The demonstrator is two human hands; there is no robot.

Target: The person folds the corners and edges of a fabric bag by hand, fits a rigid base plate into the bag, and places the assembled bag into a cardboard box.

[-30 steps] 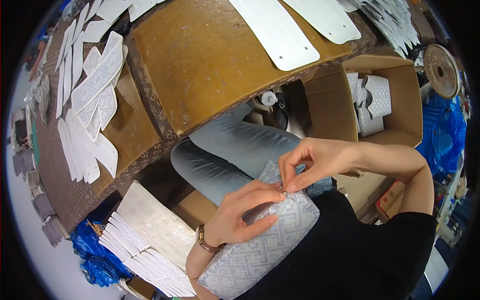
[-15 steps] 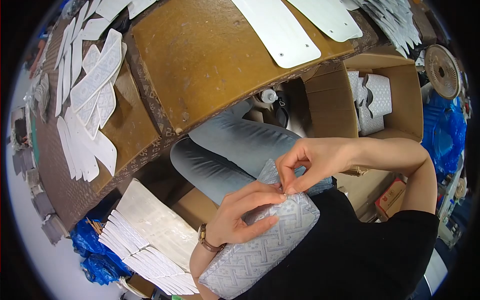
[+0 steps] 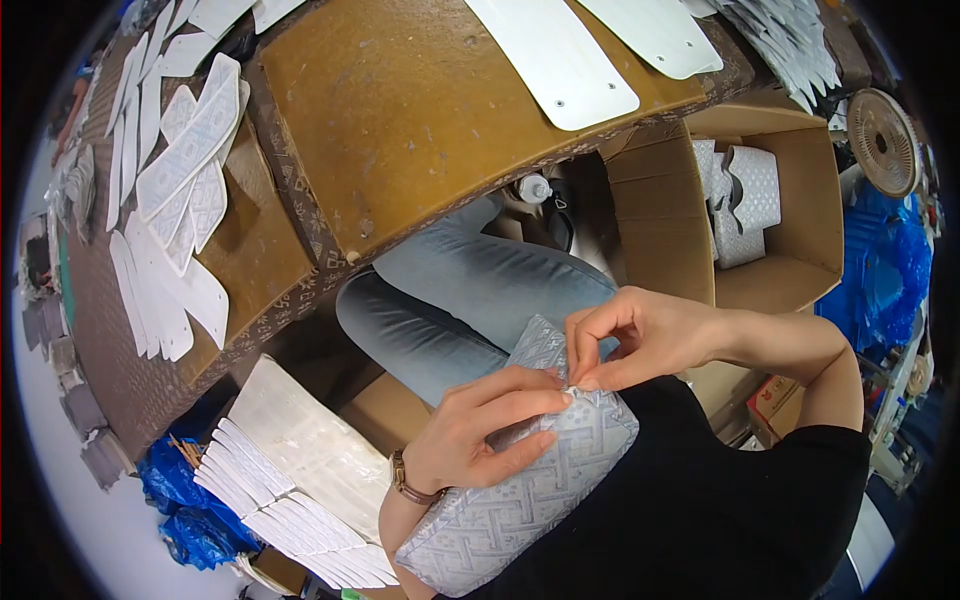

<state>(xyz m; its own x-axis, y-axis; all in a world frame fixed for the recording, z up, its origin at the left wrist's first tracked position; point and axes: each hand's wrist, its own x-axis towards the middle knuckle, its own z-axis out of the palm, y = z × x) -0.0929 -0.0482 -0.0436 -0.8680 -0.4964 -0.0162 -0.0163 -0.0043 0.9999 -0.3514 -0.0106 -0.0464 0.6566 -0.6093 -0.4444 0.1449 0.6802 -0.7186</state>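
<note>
A grey-white piece of quilted fabric (image 3: 545, 500) with a zigzag pattern lies bent over in my lap, against the black shirt. My left hand (image 3: 490, 425), with a watch on its wrist, grips the piece near its upper edge, thumb on the patterned face and fingertips at the edge. Right beside those fingertips, my right hand (image 3: 645, 340) pinches at the same edge. Whatever sits between its thumb and forefinger is too small to make out. Another part of the piece rises behind the fingers.
Ahead stands a brown worktable (image 3: 400, 120) with white strips (image 3: 560, 70) with eyelets and a pile of patterned pieces (image 3: 195, 150). An open cardboard box (image 3: 655, 215) holds silvery patterned pieces. At lower left are stacked white pieces (image 3: 300, 530) and blue bags (image 3: 200, 530).
My right hand has shifted slightly down, its pinch staying at the fabric's edge. My left hand keeps its grip on the piece. The whole view has moved a little.
</note>
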